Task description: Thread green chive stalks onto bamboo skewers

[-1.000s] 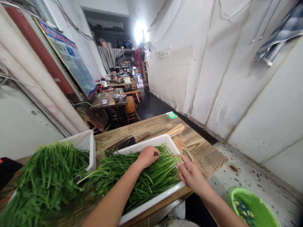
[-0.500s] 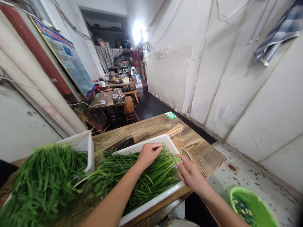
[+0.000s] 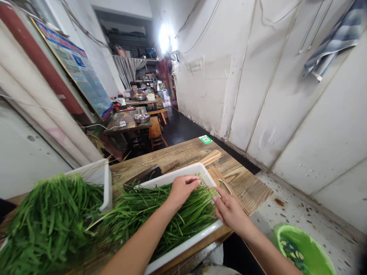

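Long green garlic chives lie in a white plastic tray, their pale stem ends toward the right. My left hand is closed in a pinch over those ends, on chive stems as far as I can see. Just right of it, my right hand has thumb and forefinger pinched on a thin bamboo skewer that points toward the left fingertips. The skewer's tip is hard to make out among the stems.
More chives overhang a second white tray on the left. Behind the near tray lie a cleaver and loose bamboo skewers on the wooden table. A green bucket stands on the floor at right. Far back, a person sits.
My left hand has shifted slightly right, nearer the right fingertips. The right hand stays nearly in place at the stem ends.
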### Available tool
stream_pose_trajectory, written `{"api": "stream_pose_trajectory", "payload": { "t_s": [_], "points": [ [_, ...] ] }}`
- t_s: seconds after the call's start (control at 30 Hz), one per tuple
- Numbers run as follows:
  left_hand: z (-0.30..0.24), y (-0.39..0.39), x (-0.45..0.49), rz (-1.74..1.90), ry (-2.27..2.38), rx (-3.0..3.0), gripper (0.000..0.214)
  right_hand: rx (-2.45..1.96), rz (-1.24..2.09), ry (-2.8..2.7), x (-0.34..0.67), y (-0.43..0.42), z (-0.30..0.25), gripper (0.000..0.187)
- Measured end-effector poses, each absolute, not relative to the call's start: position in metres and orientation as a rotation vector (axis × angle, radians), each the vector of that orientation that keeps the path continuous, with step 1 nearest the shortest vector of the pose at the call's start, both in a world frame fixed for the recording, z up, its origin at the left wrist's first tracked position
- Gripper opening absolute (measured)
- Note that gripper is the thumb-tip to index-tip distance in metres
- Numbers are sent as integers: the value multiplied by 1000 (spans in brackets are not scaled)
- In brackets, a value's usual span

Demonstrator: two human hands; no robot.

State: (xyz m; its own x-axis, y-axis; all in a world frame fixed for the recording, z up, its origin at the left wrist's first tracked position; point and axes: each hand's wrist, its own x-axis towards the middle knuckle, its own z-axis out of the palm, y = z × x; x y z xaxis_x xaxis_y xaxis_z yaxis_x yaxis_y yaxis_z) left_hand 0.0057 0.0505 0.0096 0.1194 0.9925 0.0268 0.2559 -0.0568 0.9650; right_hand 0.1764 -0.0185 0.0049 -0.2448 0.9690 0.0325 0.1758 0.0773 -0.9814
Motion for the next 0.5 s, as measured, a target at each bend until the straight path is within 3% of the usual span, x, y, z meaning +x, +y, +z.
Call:
{"api": "stream_pose_trajectory", "payload": {
  "t_s": [0.5],
  "points": [
    [10,49,7,1048,1336,1407,25,-1184,1228,-1576,176,-19,6,38]
  ]
}}
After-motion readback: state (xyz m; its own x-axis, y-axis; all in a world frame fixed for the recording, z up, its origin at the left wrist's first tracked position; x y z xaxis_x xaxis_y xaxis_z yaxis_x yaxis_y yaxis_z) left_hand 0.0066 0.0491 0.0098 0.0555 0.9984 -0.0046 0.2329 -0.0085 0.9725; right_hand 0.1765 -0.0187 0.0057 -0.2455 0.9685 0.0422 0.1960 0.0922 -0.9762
